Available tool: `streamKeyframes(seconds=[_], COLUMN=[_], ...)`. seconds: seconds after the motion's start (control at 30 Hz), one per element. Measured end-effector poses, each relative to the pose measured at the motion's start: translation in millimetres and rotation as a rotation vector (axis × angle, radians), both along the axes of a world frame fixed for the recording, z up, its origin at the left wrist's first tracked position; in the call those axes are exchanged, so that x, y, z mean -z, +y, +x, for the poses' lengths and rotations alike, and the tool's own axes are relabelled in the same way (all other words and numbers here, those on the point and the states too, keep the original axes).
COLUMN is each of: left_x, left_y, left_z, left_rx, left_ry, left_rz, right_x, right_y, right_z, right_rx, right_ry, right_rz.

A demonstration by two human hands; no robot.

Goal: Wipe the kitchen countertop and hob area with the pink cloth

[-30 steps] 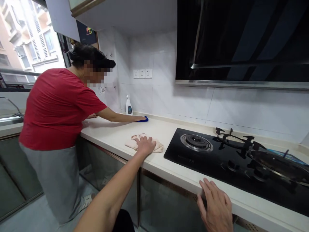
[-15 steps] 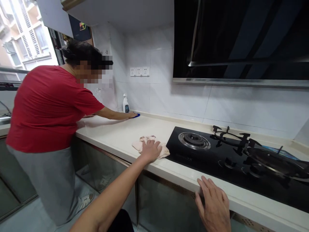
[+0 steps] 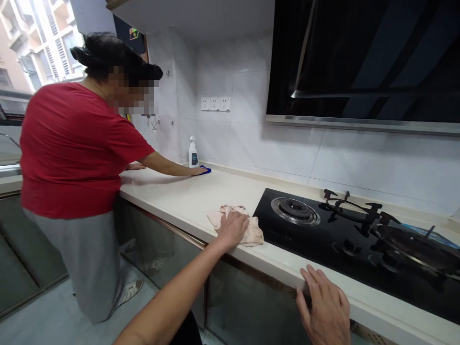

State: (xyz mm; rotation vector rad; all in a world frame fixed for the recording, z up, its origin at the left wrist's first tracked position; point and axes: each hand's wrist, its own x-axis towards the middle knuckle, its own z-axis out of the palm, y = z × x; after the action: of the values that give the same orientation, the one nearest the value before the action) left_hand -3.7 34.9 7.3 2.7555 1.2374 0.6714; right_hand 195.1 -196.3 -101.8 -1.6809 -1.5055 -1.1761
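Clock positions taken from the middle of the view.

- Table (image 3: 168, 199): pale worktop, running from 9 o'clock to 4 o'clock.
- Base cabinets (image 3: 244, 299): below the table, 6 o'clock, grey-green doors closed; contents hidden.
- Co-worker (image 3: 79, 153): 9 o'clock, red shirt, grey trousers, leaning over the table.
- Range hood (image 3: 359, 62): 2 o'clock, glossy black, metal lower edge.
- Hob (image 3: 287, 237): 4 o'clock, black, set in the table; round burner at its left.
- Pink cloth (image 3: 254, 235): 6 o'clock, crumpled, near the table's front edge, just at the hob's left corner.
- Spray bottle (image 3: 193, 155): 10 o'clock, white, dark label, upright by the wall; contents not visible.
- Right hand (image 3: 325, 302): between 4 and 5 o'clock, unclenched, fingers resting on the table's front edge.
- Left hand (image 3: 233, 227): 6 o'clock, fingers extended, laid upon the pink cloth.
- Blue cloth (image 3: 206, 170): 9 o'clock, under the co-worker's hand.
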Motion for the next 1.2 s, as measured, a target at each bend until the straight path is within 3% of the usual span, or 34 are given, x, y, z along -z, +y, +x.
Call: streamKeyframes(seconds=[0.27, 0.7, 0.97, 1.2], left_x=[2.6, -6.7, -19.7, -16.6], left_y=[-16.4, -29.9, -4.9, 11.5], left_z=[8.9, 43.9, 76.7, 98.9], left_rx=[0.126, 0.019, 0.007, -0.008], left_ry=[-0.062, 0.162, 0.23, 0.195], left_rz=[-0.017, 0.093, 0.05, 0.073], right_x=[-3.4, -4.6, -3.7, -2.9], right_y=[-1.3, -1.8, -3.8, -2.9], right_z=[-5.0, -5.4, -7.0, -6.6], right_rx=[0.0, -0.012, -0.017, -0.007], right_ry=[0.054, 0.044, 0.092, 0.078], right_rz=[-0.013, -0.007, -0.05, -0.049])
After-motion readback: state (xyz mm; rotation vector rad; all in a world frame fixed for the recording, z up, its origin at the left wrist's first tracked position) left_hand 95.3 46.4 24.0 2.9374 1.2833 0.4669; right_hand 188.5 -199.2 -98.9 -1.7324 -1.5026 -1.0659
